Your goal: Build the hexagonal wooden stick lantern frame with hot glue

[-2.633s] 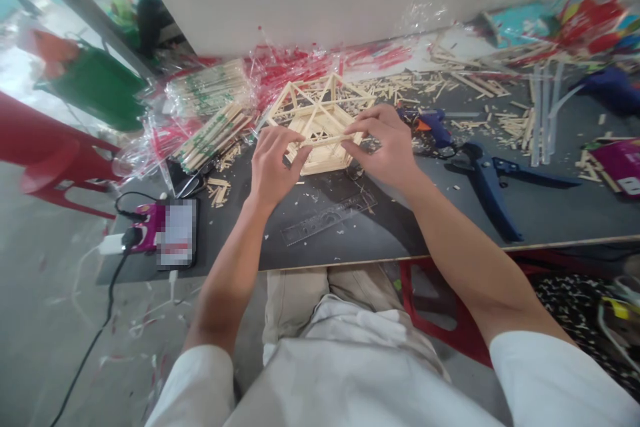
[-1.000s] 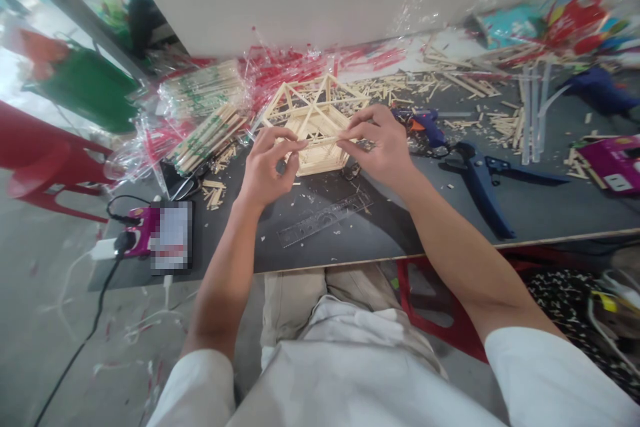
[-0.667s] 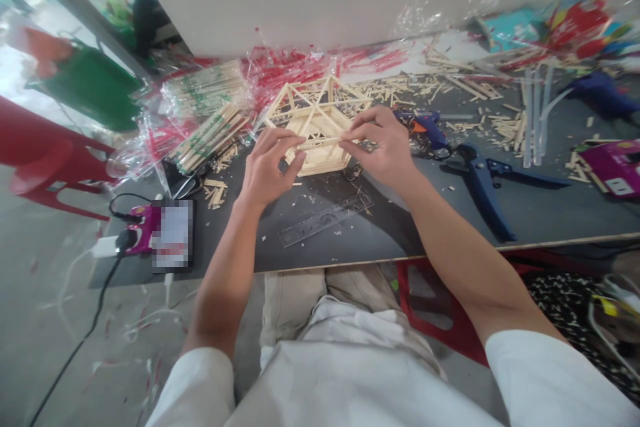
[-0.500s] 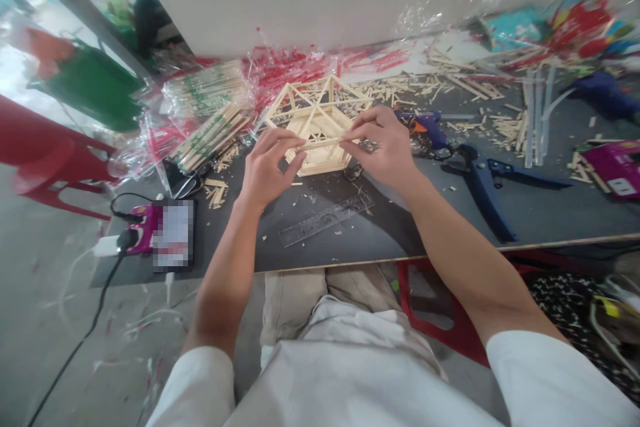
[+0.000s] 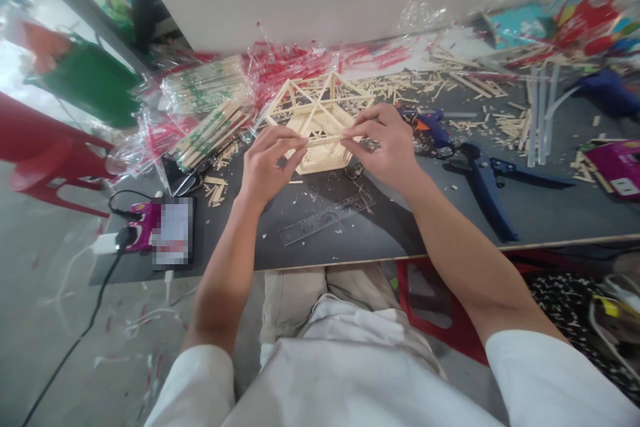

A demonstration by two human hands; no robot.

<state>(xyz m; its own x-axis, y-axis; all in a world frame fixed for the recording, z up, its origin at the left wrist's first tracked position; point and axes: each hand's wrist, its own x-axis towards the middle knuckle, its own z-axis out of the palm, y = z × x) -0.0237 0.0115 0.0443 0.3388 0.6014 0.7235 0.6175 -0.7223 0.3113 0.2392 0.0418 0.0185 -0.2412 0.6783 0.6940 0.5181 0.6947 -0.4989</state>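
A pale frame model (image 5: 318, 101) made of thin wooden sticks stands on the dark table in front of me. Across its near side lies a short wooden stick (image 5: 324, 141), pinched at both ends. My left hand (image 5: 271, 163) closes thumb and fingers at the left end, and my right hand (image 5: 383, 145) does the same at the right end. Whether the stick touches the frame all along, I cannot tell. Just below the model, a clear plastic ruler (image 5: 327, 217) lies flat and slanted.
Blue cutting pliers (image 5: 487, 190) and a blue glue gun (image 5: 433, 128) lie to the right, near clear glue sticks (image 5: 543, 117). Bundled wooden sticks (image 5: 210, 133) are at the left. A phone (image 5: 173, 233) and a purple power strip (image 5: 143, 227) sit by the left edge.
Almost nothing differs. My left thumb has shifted slightly up towards the fingers, while both hands stay at the same stick on the model.
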